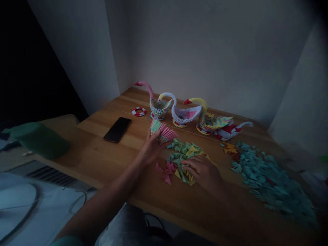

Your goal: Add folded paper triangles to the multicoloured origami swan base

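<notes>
My left hand (151,147) is closed on a fan-shaped strip of joined folded paper pieces (164,132), green at one end and pink at the other, held just above the wooden table (102,153). My right hand (203,172) rests palm down on a small heap of loose green, yellow and pink folded paper triangles (183,155), its fingers curled among them; whether it pinches one is hidden. A few pink pieces (165,171) lie at the heap's left edge.
Several paper swans (186,114) stand in a row by the wall, with a red-and-white paper ring (138,111) to their left. A black phone (117,129) lies left of my hands. A big spread of teal folded pieces (266,176) covers the right side. A green object (38,138) sits far left.
</notes>
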`<state>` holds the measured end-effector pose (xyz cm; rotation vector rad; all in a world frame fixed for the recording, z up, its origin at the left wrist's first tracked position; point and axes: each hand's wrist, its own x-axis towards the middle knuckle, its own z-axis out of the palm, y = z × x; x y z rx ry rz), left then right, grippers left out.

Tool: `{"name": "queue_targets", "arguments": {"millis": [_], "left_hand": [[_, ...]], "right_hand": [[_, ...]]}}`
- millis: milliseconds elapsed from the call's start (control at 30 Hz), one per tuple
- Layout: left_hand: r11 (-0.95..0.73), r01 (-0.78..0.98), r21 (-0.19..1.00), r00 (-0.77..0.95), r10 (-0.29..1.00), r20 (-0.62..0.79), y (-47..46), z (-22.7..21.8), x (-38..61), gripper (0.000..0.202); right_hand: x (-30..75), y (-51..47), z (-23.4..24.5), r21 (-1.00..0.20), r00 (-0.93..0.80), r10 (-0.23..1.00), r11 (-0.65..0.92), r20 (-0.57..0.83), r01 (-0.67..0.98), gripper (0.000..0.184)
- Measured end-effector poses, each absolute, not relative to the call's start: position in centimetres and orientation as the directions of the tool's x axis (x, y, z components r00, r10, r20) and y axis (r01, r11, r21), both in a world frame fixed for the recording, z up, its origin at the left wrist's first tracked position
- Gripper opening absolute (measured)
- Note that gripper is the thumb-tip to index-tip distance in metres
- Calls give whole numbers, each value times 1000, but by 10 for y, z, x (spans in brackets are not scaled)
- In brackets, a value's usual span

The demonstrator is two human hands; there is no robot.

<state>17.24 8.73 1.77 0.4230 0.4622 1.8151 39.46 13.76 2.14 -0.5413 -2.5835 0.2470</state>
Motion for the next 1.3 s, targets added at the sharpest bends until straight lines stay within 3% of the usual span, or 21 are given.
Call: {"name": "queue_targets", "arguments": {"millis": [367, 500, 600, 733, 867, 1000, 1167, 1300], "left_hand": [[-116, -866, 487, -164, 985, -57, 89, 12, 162, 28], [-98, -876, 472, -167, 980, -106, 89, 12, 164, 24], [-105, -884, 455, -167, 981, -98, 89, 13, 166, 24], [-113, -890, 441, -178, 978, -108, 88, 13, 166, 23], [-101, -894, 437, -163, 981, -107, 88, 14, 166, 24], [9, -891, 455, -60, 989, -136, 85, 17, 171, 30], [-55, -864, 501, -97, 994, -58, 81, 17, 179, 31], [-49, -832, 552, -83, 996, -37, 80, 14, 182, 36]], "right_hand": [[361, 136, 22, -158, -942, 280, 955, 187, 253, 12], [353, 147, 19, -263, -956, 240, 946, 168, 191, 11], [356, 153, 20, -399, -927, 326, 887, 185, 233, 10], [369, 156, 25, -675, -764, 620, 643, 180, 363, 18], [379, 158, 23, -940, -604, 785, 293, 133, 173, 21], [386, 160, 19, -996, -537, 841, 90, 67, 17, 44], [389, 158, 24, -997, -552, 832, 19, 55, -70, 30], [387, 155, 29, -991, -536, 843, -30, 44, -128, 34]]}}
